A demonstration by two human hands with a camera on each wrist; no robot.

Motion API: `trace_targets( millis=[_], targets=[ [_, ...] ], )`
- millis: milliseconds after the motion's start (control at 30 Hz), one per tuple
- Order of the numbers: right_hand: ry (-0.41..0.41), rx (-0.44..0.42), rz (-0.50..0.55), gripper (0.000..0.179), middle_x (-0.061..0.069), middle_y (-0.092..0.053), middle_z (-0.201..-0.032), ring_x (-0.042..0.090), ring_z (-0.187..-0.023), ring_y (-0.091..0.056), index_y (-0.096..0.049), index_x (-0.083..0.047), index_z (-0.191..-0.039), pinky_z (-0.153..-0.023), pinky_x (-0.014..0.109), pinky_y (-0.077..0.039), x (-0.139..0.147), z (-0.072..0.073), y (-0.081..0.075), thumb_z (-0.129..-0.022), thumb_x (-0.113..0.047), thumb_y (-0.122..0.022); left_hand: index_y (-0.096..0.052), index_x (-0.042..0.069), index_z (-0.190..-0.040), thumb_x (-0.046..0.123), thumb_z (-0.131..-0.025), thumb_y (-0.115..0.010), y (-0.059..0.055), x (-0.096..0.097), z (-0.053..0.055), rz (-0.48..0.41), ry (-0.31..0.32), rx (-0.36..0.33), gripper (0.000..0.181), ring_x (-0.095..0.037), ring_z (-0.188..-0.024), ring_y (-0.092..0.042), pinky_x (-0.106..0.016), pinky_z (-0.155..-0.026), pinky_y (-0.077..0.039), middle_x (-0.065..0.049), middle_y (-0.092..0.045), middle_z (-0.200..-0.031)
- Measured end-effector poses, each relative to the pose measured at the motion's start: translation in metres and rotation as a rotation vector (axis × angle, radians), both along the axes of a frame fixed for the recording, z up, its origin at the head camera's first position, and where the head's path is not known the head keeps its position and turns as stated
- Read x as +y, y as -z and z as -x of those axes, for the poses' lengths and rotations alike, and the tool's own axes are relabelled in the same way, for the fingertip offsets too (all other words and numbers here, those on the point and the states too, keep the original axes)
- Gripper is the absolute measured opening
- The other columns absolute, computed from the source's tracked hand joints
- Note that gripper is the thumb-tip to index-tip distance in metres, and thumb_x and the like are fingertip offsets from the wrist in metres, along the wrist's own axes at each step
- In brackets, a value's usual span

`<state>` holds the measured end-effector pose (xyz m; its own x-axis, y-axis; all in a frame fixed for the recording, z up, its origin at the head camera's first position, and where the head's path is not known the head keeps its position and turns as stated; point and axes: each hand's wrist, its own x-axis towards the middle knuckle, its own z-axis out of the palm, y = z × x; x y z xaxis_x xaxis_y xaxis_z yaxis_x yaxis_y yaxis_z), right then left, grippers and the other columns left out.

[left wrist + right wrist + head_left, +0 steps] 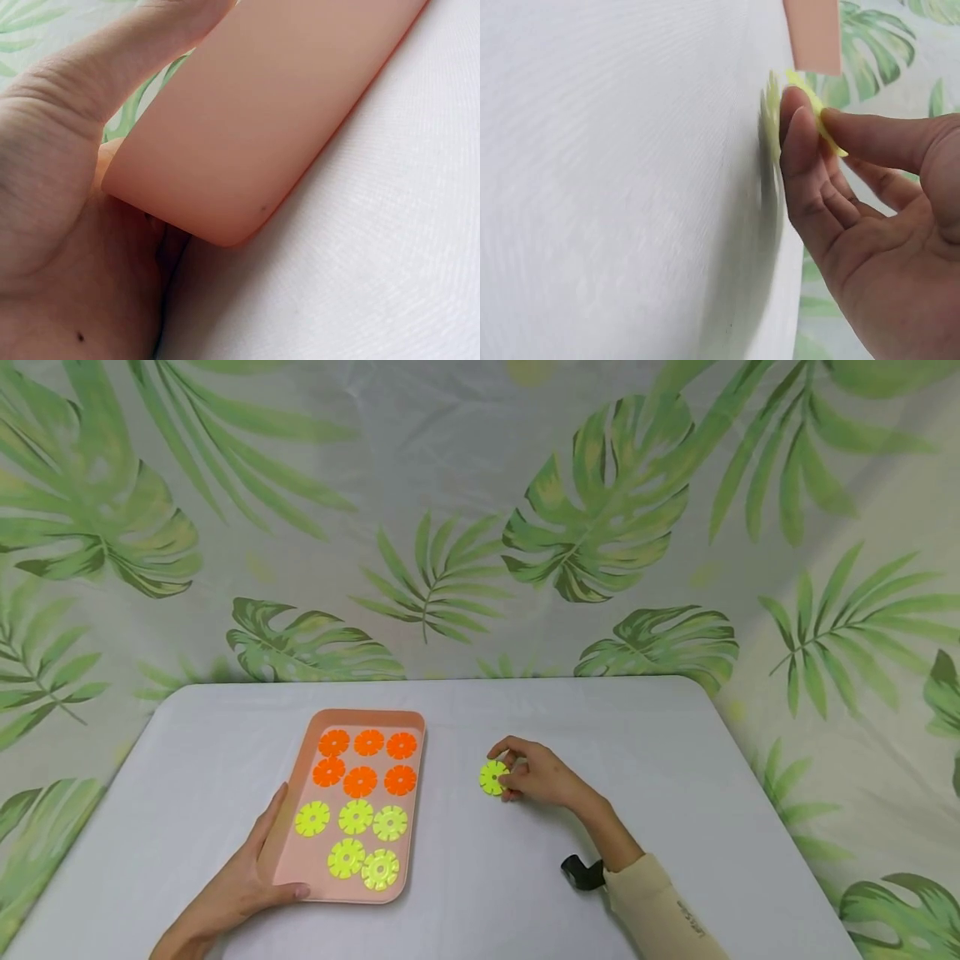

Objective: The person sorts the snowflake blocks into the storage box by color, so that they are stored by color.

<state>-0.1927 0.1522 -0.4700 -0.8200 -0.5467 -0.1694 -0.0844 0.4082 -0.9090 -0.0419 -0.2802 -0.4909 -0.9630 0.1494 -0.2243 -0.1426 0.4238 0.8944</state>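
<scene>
My left hand (236, 881) grips the pink tray (296, 872) by its near left corner, thumb over the near edge and fingers along the left side. In the left wrist view the hand (52, 172) wraps the end of the tray wall (247, 112). Several orange notched discs (360, 782) lie in the far half of the tray, and several yellow-green ones (356, 817) in the near half. To the right of the tray, my right hand (543, 774) pinches one yellow-green notched disc (490, 777), low over the white table. The right wrist view shows this disc (810, 94) between thumb and fingers.
A white cloth covers the table (465, 877), whose far edge meets a leaf-patterned curtain (450, 510). A black device (582, 872) sits at the right wrist by the beige sleeve (660, 906). Beside the fingers, a yellowish streak (769, 120) shows on the tabletop.
</scene>
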Motion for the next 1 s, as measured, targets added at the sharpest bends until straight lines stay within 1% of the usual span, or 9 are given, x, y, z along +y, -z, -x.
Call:
trace_targets(
  millis=[100,200,333,400,533,667,767,900,1000],
  targets=[
    [0.003,0.025,0.016,0.038,0.016,-0.054,-0.108,0.023,-0.072,-0.074,-0.062,-0.003,-0.133,-0.069,0.032,-0.062,-0.006,0.001,-0.003,-0.097,0.005,-0.063,0.008,0.049,-0.164,0.013,-0.077,-0.088,0.001,0.0,0.0,-0.004,-0.001,0.001,0.135,-0.045,-0.149,-0.014,-0.075,-0.113,-0.015,-0.02,0.002,-0.176],
    [0.006,0.046,0.042,0.038,0.017,-0.055,-0.111,0.029,-0.072,-0.074,-0.063,-0.005,-0.135,-0.067,0.033,-0.061,-0.012,0.003,-0.004,-0.098,0.003,-0.061,0.007,0.048,-0.164,0.014,-0.079,-0.088,0.002,-0.002,-0.001,0.017,0.002,0.023,0.132,-0.024,-0.149,-0.019,-0.043,-0.12,-0.023,-0.018,-0.002,-0.176],
    [0.004,0.066,0.064,0.037,0.02,-0.056,-0.112,0.034,-0.07,-0.071,-0.065,-0.005,-0.133,-0.063,0.028,-0.055,-0.019,0.004,0.0,-0.098,0.003,-0.06,0.005,0.046,-0.165,0.016,-0.08,-0.087,0.005,-0.003,-0.002,0.037,0.012,0.06,0.13,0.011,-0.132,-0.024,-0.009,-0.093,-0.025,-0.016,-0.006,-0.176],
    [-0.001,0.088,0.059,0.036,0.022,-0.058,-0.111,0.031,-0.068,-0.066,-0.066,-0.005,-0.131,-0.063,0.025,-0.051,-0.024,0.004,0.003,-0.096,0.004,-0.061,0.006,0.047,-0.165,0.016,-0.08,-0.087,0.005,-0.003,-0.002,0.037,0.014,0.056,0.13,0.01,-0.133,-0.023,-0.014,-0.099,-0.026,-0.016,-0.006,-0.176],
    [-0.01,0.139,0.044,0.034,0.02,-0.064,-0.107,0.018,-0.069,-0.055,-0.069,-0.007,-0.126,-0.064,0.022,-0.046,-0.034,0.002,0.006,-0.094,0.003,-0.064,0.007,0.048,-0.164,0.015,-0.08,-0.087,0.006,-0.003,-0.001,0.024,0.012,0.031,0.131,-0.024,-0.148,-0.02,-0.047,-0.114,-0.026,-0.017,-0.003,-0.176],
    [-0.006,0.138,0.072,0.032,0.015,-0.063,-0.099,0.025,-0.071,-0.058,-0.068,-0.008,-0.125,-0.067,0.024,-0.051,-0.043,-0.002,0.002,-0.095,0.001,-0.065,0.007,0.046,-0.165,0.014,-0.079,-0.087,0.008,-0.004,-0.002,0.013,0.016,0.05,0.131,-0.024,-0.15,-0.016,-0.023,-0.114,-0.022,-0.016,-0.002,-0.176],
    [-0.006,0.123,0.1,0.031,0.012,-0.063,-0.095,0.036,-0.077,-0.065,-0.067,-0.007,-0.125,-0.072,0.033,-0.057,-0.049,-0.004,-0.001,-0.096,0.001,-0.064,0.007,0.046,-0.165,0.014,-0.079,-0.087,0.009,-0.004,-0.002,0.017,0.017,0.054,0.131,-0.022,-0.151,-0.016,-0.024,-0.114,-0.021,-0.015,-0.002,-0.176],
    [-0.025,0.114,0.13,0.03,0.013,-0.066,-0.093,0.045,-0.083,-0.068,-0.066,-0.005,-0.126,-0.075,0.042,-0.059,-0.055,-0.007,-0.003,-0.096,0.002,-0.065,0.008,0.048,-0.164,0.014,-0.079,-0.087,0.007,-0.003,0.0,0.008,0.013,0.016,0.133,-0.041,-0.151,-0.013,-0.067,-0.114,-0.018,-0.017,0.002,-0.176],
    [-0.042,0.109,0.145,0.03,0.016,-0.067,-0.093,0.047,-0.084,-0.068,-0.066,-0.004,-0.126,-0.076,0.046,-0.058,-0.061,-0.009,-0.006,-0.096,0.002,-0.066,0.009,0.05,-0.163,0.014,-0.079,-0.088,0.007,-0.003,0.001,-0.005,0.01,-0.007,0.134,-0.045,-0.151,-0.01,-0.072,-0.114,-0.016,-0.018,0.004,-0.176]
  ],
)
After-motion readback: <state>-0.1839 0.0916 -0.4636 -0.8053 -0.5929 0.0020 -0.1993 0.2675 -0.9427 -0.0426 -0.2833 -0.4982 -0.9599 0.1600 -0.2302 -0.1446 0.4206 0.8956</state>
